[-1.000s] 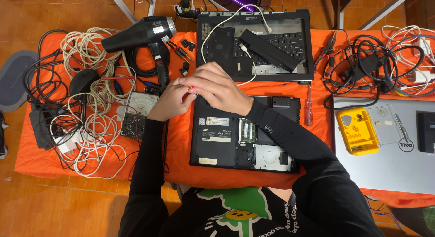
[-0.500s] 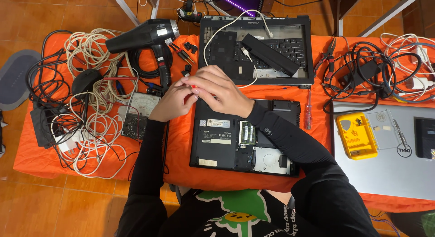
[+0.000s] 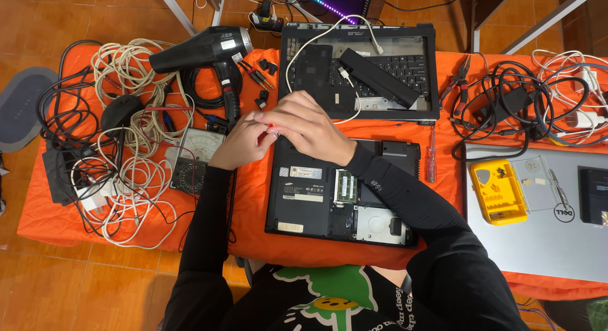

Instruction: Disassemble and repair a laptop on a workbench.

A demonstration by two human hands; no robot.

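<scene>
Orange-brown tiled floor (image 3: 57,14) all around, warm indoor light, no harsh shadows. Bright orange cloth (image 3: 253,242) draped over the surface, hanging a bit over the near edge. Grey oval mat (image 3: 19,106) lying flat on the tiles at far left. Pale metal legs (image 3: 180,11) slanting at top left, darker frame bars (image 3: 544,17) at top right. Purple-blue light strip (image 3: 326,3) glowing at the top edge.
</scene>
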